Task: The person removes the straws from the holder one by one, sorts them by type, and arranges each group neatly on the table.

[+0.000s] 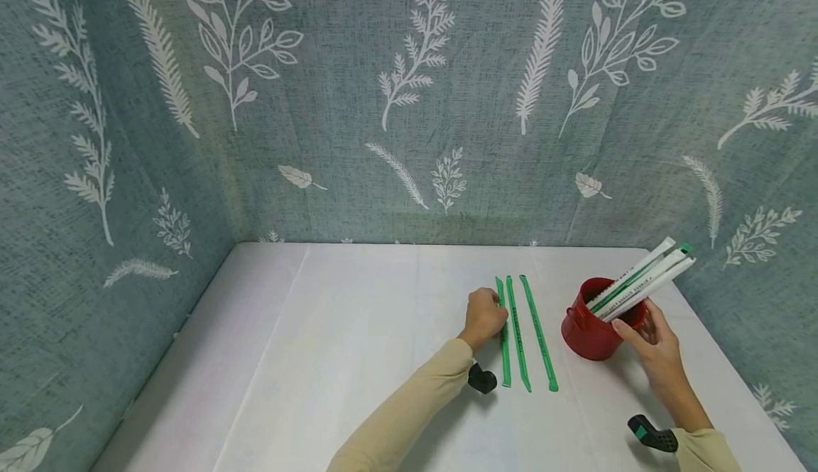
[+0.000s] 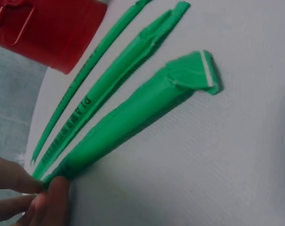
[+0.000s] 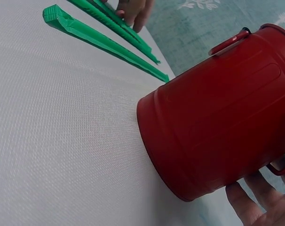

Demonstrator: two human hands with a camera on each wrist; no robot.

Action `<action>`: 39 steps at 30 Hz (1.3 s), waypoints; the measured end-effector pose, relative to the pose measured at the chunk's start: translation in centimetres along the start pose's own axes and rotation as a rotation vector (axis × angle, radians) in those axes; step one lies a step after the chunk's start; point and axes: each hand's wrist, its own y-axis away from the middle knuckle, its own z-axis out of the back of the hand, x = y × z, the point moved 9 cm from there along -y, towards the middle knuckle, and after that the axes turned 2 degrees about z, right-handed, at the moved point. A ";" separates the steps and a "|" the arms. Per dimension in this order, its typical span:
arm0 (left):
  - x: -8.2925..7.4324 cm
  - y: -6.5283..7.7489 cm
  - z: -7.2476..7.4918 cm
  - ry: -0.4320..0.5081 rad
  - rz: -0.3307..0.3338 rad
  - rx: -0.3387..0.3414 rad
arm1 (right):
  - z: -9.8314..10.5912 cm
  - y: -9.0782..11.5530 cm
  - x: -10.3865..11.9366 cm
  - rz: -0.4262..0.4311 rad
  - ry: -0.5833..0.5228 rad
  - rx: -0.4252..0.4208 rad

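Three straws in green paper wrappers lie side by side on the white table. My left hand (image 1: 483, 314) pinches the leftmost wrapped straw (image 1: 506, 358) toward its far end; the left wrist view shows thumb and fingers around that tip. The middle wrapped straw (image 1: 518, 341) and the right-hand one (image 1: 540, 337) lie just beyond, untouched as far as I can see. A small red bucket (image 1: 591, 337) stands to their right, holding several white and green wrapped straws (image 1: 648, 284) that lean right. My right hand (image 1: 660, 358) grips the bucket's right side near the rim.
White cloth covers the table (image 1: 339, 344). A blue-green curtain with white leaf prints (image 1: 332, 174) hangs behind and along both sides. A dark device sits at the left wrist (image 1: 482, 379) and another at the right wrist (image 1: 652, 434).
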 end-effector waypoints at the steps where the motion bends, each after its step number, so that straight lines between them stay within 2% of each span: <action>1: -0.1 0.0 0.1 -0.015 -0.010 -0.003 | 0.0 0.0 0.0 -0.005 0.000 0.001; 6: -0.1 0.1 0.0 -0.012 -0.032 -0.003 | 0.0 -0.1 -0.2 -0.031 0.013 -0.001; 20: -0.1 -0.3 -0.7 0.040 -0.046 -0.018 | 0.2 0.0 -0.1 -0.008 0.006 -0.017; 27: -0.2 -0.2 0.3 0.050 -0.057 -0.040 | -0.2 -0.3 0.0 -0.008 0.007 -0.008; 34: -1.1 0.0 0.4 -0.018 -0.077 -0.028 | 0.0 0.0 0.0 -0.014 0.008 -0.010; 39: -2.7 0.2 0.4 0.027 -0.080 0.012 | 0.0 0.0 0.2 -0.002 0.004 -0.006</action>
